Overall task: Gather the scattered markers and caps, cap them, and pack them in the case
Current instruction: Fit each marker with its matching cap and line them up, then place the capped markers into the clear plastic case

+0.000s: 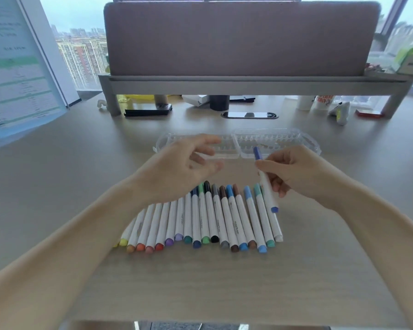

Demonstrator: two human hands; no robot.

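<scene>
1. Marker (268, 192) with a blue cap is pinched on its upper barrel by the curled fingers (280, 184) of the right hand (296, 171). It is held tilted above the right end of the row, cap toward the case.
2. A slip is judged the main risk. The barrel is gripped near one end only, so it could be dropped onto the row of markers (212, 217) and the line knocked apart.
3. Whether the cap is pressed fully home cannot be told. A loose one could come off in packing.
4. Nothing is held by the left hand (177, 167). Its fingers are spread and loosely bent over the row's far tips.
5. Both forearms are stretched forward over the desk (57, 186), angled inward.
6. Beyond the hands the clear case (277, 139) is laid open, both halves flat. Being light, it could be pushed away by a careless reach.
</scene>
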